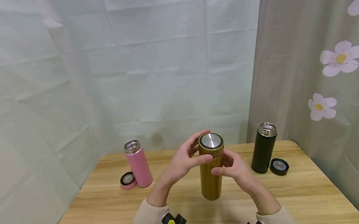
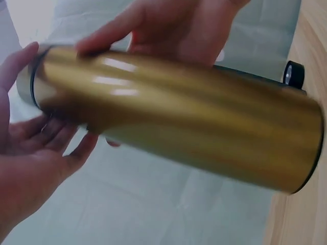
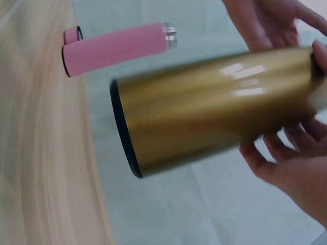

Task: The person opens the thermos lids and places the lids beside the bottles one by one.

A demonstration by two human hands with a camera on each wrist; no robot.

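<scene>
A gold thermos (image 1: 211, 179) with its steel-topped lid (image 1: 211, 141) on is held upright between both hands, and its base looks raised off the table. My left hand (image 1: 186, 157) grips the top around the lid, thumb across the front near the seam and fingers behind. Just below, my right hand (image 1: 237, 169) holds the upper body, thumb in front and fingers round the far side. In the left wrist view the thermos body (image 2: 194, 117) spans most of the picture. The right wrist view shows its dark base rim (image 3: 125, 130).
Back left, an uncapped pink thermos (image 1: 140, 167) stands beside its pink lid (image 1: 128, 180). At the back right stands an uncapped black thermos (image 1: 263, 151), its black lid (image 1: 279, 166) lying to its right. The wooden table (image 1: 105, 209) meets pale curtains (image 1: 164, 74) behind.
</scene>
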